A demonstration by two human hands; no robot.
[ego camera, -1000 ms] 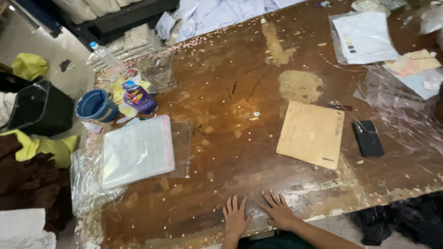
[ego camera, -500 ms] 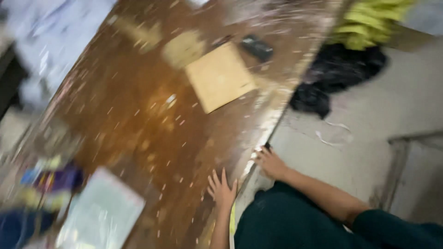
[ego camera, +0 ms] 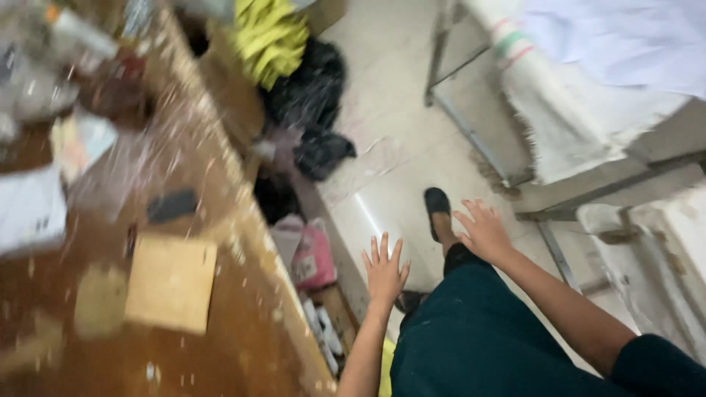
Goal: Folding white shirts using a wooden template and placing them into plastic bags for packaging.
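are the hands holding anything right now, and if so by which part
Nothing is held. The left hand and right hand are both open with fingers spread, in the air beside the wooden table, touching nothing.

Both hands hang empty with fingers spread, the left hand [ego camera: 384,270] just beside the brown speckled wooden worktop [ego camera: 243,309] edge, the right hand [ego camera: 483,231] over the pale floor.
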